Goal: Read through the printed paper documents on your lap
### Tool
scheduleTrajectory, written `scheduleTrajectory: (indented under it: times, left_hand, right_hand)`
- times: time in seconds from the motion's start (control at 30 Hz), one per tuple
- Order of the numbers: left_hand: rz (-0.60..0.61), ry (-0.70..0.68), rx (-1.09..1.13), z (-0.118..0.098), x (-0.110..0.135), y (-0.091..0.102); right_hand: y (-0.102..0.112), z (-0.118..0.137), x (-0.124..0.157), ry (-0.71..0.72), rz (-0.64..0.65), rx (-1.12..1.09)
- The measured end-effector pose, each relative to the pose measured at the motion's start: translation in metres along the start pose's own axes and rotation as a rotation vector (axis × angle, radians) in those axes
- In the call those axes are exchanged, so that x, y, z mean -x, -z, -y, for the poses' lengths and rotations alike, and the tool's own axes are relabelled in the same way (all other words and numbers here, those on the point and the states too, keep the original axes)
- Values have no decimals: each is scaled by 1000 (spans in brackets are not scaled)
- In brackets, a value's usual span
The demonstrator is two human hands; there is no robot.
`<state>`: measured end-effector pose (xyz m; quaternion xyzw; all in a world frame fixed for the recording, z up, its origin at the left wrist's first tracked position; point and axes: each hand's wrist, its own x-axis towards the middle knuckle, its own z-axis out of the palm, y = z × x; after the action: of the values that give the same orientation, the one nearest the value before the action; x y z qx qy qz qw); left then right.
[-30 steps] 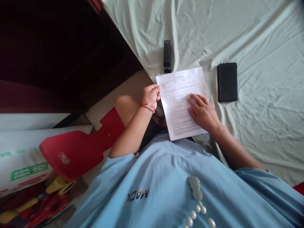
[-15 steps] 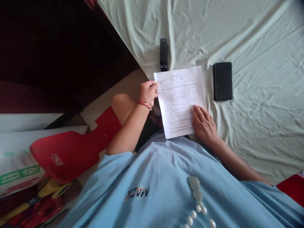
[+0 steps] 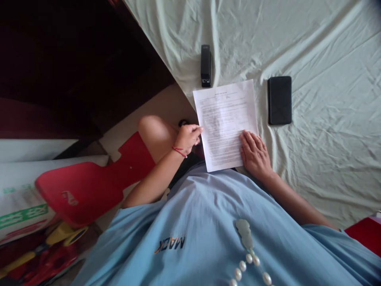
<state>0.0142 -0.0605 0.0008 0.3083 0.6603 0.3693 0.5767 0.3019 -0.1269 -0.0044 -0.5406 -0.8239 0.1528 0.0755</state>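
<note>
A printed sheet of paper (image 3: pixel 226 115) lies partly on the cloth, its lower left part reaching past the cloth's edge over my lap. My left hand (image 3: pixel 188 138), with a red string bracelet at the wrist, is closed at the middle of the sheet's left edge, thumb and finger pinching it. My right hand (image 3: pixel 255 153) rests flat on the lower right edge of the sheet, fingers stretched out. Just beyond the sheet's top left corner is a black stapler (image 3: pixel 205 65). To the right of the paper lies a black phone-like slab (image 3: pixel 279 100).
A pale green wrinkled cloth (image 3: pixel 321 167) covers the surface ahead and to the right. At the left, a red chair-like panel (image 3: pixel 89 186) stands near a white bag (image 3: pixel 20 198) with green print. Yellow and red items (image 3: pixel 59 242) are at the lower left.
My left hand has slid down the paper's left edge, from near the top corner to about the middle. My right hand stays in place.
</note>
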Motion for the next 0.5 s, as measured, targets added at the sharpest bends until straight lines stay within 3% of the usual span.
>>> scheduleTrajectory:
  times: [0.3, 0.5]
  left_hand:
    - [201, 93, 39, 52, 56, 0]
    - [219, 93, 13, 60, 72, 5]
  right_hand:
    - [0, 1, 0, -13, -21, 37]
    - [1, 2, 1, -18, -20, 23]
